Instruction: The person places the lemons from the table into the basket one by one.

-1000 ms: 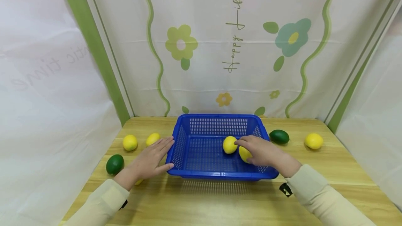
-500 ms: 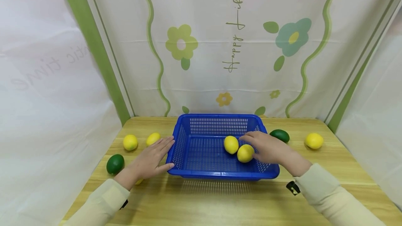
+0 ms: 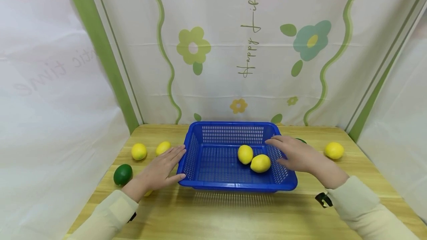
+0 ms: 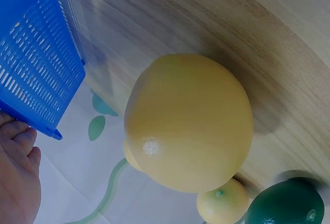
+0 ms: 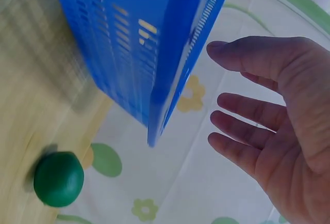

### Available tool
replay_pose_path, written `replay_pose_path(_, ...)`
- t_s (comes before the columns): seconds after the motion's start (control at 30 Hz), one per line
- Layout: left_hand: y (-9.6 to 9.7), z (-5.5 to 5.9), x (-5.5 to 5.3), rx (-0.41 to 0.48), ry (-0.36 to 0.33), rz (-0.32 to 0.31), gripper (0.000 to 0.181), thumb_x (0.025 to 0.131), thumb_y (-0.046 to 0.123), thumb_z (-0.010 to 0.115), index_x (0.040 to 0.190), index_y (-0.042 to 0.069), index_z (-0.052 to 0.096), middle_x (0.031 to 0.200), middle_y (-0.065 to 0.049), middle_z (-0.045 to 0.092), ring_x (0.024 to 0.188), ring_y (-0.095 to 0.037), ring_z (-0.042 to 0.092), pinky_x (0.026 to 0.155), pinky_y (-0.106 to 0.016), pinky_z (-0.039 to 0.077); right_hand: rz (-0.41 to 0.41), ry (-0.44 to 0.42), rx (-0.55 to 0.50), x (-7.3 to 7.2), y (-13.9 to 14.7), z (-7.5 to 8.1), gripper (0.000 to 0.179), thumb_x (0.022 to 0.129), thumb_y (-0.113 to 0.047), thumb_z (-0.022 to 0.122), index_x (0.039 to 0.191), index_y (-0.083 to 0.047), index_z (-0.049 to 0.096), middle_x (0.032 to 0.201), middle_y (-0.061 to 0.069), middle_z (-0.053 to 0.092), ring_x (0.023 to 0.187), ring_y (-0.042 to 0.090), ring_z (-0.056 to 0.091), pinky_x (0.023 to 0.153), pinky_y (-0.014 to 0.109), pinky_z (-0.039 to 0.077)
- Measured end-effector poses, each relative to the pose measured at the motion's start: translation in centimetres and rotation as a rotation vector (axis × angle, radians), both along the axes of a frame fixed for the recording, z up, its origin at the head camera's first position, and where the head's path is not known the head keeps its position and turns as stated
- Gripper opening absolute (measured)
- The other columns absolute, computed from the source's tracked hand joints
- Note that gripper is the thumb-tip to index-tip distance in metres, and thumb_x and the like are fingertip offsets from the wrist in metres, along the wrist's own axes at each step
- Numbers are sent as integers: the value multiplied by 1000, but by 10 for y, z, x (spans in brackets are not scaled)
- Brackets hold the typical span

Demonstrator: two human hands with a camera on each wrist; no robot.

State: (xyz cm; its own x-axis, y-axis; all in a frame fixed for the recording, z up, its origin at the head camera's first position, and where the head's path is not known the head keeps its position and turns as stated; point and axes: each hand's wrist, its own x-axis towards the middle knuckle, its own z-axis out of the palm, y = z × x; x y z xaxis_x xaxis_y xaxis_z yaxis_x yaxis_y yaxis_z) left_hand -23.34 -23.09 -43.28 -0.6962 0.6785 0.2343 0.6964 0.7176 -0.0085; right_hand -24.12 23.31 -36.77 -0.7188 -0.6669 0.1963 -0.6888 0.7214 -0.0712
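Note:
Two lemons lie side by side in the blue plastic basket [image 3: 217, 185]: one lemon [image 3: 245, 154] farther back, the other lemon [image 3: 261, 163] nearer its right wall. My left hand [image 3: 160, 170] rests with straight fingers on the basket's left rim. Over the right rim hovers my right hand [image 3: 295, 154], its fingers relaxed and spread; in the right wrist view nothing lies between thumb and fingers. Beneath that hand a dark green avocado-shaped fruit [image 5: 59, 179] stands on the table, mostly hidden in the head view.
On the left side of the table lie a lemon [image 3: 138, 151], another lemon [image 3: 163, 148] and a dark green fruit [image 3: 123, 175]. A yellow fruit [image 4: 188, 123] sits under my left wrist. Far right is one more lemon [image 3: 334, 150]. A patterned curtain [image 3: 213, 84] hangs behind.
My right hand has let go of the front lemon in the basket and moved right and up toward the rim. That lemon has rolled slightly. My left hand has stayed put.

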Motion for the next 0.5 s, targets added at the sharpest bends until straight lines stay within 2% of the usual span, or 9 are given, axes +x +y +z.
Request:
replay_pose_path(0.17,0,0,0,1,-1,-3,78,97,53,48,149,-3,32,155,-18,28,142,-33,27,115,-45,23,-2,18,-15,1,12,4,62,76,-3,80,132,0,55,127,20,57,114,39,56,91,52,50)
replay_pose_path(0.5,0,0,0,0,-2,-1,78,97,54,48,149,-3,32,155,-18,28,143,-32,26,115,-45,22,-24,89,-43,3,36,12,59,75,-3,80,129,-1,57,122,19,60,104,36,61,83,49,54)
